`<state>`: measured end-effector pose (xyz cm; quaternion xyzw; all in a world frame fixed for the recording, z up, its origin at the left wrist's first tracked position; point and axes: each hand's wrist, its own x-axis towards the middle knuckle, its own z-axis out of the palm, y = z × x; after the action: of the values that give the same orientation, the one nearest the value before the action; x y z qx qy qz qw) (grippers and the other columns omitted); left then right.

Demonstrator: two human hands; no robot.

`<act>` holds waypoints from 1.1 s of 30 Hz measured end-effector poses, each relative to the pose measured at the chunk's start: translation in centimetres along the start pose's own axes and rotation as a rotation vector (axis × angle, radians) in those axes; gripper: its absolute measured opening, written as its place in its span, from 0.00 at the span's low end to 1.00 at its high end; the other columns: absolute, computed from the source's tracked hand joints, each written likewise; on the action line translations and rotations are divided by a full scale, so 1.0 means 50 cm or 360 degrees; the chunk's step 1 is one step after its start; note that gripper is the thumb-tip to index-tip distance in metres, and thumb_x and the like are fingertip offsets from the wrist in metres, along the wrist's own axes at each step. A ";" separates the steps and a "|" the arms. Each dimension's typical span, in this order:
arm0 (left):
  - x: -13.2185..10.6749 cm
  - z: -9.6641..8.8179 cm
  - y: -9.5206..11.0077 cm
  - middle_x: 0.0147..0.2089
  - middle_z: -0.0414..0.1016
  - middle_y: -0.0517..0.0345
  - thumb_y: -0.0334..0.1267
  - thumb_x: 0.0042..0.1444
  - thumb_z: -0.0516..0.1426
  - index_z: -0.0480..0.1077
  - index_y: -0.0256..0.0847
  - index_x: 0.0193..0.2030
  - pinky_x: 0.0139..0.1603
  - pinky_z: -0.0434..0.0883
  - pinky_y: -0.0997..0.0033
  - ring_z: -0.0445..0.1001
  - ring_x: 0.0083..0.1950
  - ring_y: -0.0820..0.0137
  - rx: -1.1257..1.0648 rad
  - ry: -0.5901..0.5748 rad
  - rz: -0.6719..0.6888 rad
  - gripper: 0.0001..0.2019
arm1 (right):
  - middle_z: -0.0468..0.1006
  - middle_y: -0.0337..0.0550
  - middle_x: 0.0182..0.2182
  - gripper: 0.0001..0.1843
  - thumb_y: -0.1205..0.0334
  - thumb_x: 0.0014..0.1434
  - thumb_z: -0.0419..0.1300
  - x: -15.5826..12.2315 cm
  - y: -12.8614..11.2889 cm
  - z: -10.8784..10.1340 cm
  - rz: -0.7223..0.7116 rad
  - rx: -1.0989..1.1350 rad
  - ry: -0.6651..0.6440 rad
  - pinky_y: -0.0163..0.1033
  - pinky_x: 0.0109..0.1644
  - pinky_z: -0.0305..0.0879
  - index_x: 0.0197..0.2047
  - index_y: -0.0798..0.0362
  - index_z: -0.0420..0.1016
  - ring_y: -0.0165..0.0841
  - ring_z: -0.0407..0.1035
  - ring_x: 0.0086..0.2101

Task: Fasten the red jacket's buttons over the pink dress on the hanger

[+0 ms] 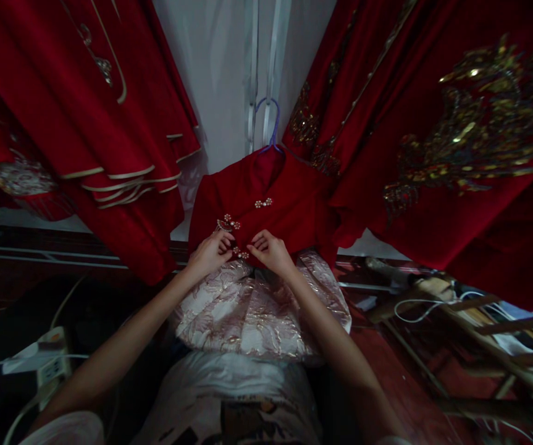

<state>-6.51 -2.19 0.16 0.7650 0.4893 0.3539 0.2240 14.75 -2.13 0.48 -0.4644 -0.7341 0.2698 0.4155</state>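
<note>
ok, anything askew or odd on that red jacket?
Slightly. On the red jacket, the middle clasp looks tilted and sits left of the top clasp, which lies level. Left hand and right hand pinch the jacket at the lowest clasp.

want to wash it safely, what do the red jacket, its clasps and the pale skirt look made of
Red jacket: soft matte cloth, perhaps velvet; it barely shines. Clasps: small pearl-like beads, pale and glinting. Pale skirt: brocade, likely with metallic thread; its raised pattern catches light.

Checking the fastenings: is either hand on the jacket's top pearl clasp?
No, the left hand and right hand pinch the lowest clasp, below the top clasp.
</note>
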 end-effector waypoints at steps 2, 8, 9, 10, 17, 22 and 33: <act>0.001 -0.010 0.002 0.37 0.72 0.58 0.34 0.50 0.58 0.69 0.40 0.44 0.36 0.72 0.73 0.72 0.34 0.74 0.0061 -0.0011 0.0020 0.13 | 0.76 0.39 0.28 0.09 0.56 0.56 0.61 0.003 -0.019 -0.026 0.0000 0.0002 0.0080 0.30 0.31 0.67 0.35 0.52 0.69 0.27 0.71 0.27; -0.006 0.000 0.018 0.36 0.73 0.58 0.40 0.51 0.59 0.71 0.42 0.39 0.35 0.70 0.73 0.72 0.34 0.72 0.0204 -0.0082 0.0025 0.09 | 0.76 0.39 0.27 0.09 0.55 0.58 0.59 0.003 -0.054 -0.064 -0.0037 -0.0009 0.0136 0.30 0.30 0.66 0.34 0.52 0.70 0.27 0.71 0.27; -0.009 0.004 0.021 0.37 0.73 0.58 0.40 0.51 0.59 0.71 0.42 0.38 0.35 0.70 0.72 0.72 0.34 0.72 0.0250 -0.0103 0.0033 0.08 | 0.76 0.39 0.27 0.08 0.55 0.58 0.59 0.001 -0.051 -0.062 -0.0029 -0.0030 0.0113 0.30 0.30 0.66 0.34 0.52 0.70 0.27 0.71 0.27; -0.011 0.008 0.023 0.37 0.73 0.59 0.40 0.51 0.60 0.71 0.42 0.38 0.36 0.70 0.72 0.72 0.34 0.72 0.0292 -0.0121 0.0039 0.08 | 0.77 0.39 0.27 0.08 0.56 0.58 0.59 0.000 -0.044 -0.057 -0.0014 -0.0055 0.0062 0.30 0.31 0.67 0.35 0.52 0.71 0.27 0.72 0.28; -0.019 0.018 0.018 0.37 0.75 0.59 0.40 0.55 0.57 0.73 0.44 0.38 0.38 0.70 0.72 0.74 0.37 0.70 0.0343 -0.0179 0.0099 0.06 | 0.79 0.42 0.33 0.14 0.57 0.52 0.65 -0.010 0.028 0.000 0.0076 -0.0185 -0.0383 0.32 0.36 0.68 0.41 0.52 0.71 0.29 0.74 0.33; -0.017 0.019 0.022 0.35 0.75 0.59 0.39 0.54 0.58 0.71 0.42 0.35 0.39 0.71 0.71 0.76 0.36 0.70 0.0310 -0.0180 0.0094 0.04 | 0.78 0.40 0.29 0.08 0.59 0.53 0.65 -0.009 0.030 0.023 0.0027 -0.0093 -0.0319 0.32 0.37 0.68 0.34 0.53 0.71 0.29 0.74 0.32; -0.020 0.019 0.022 0.32 0.77 0.59 0.37 0.55 0.57 0.69 0.41 0.35 0.36 0.73 0.73 0.78 0.35 0.70 0.0067 -0.0255 0.0026 0.03 | 0.78 0.39 0.26 0.07 0.64 0.50 0.66 -0.012 0.021 0.036 0.0074 0.0067 -0.0255 0.31 0.33 0.68 0.31 0.53 0.71 0.29 0.74 0.29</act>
<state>-5.40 -3.57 -0.02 0.7993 0.4709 0.2829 0.2435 13.82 -2.24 -1.44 -0.4495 -0.7481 0.3310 0.3587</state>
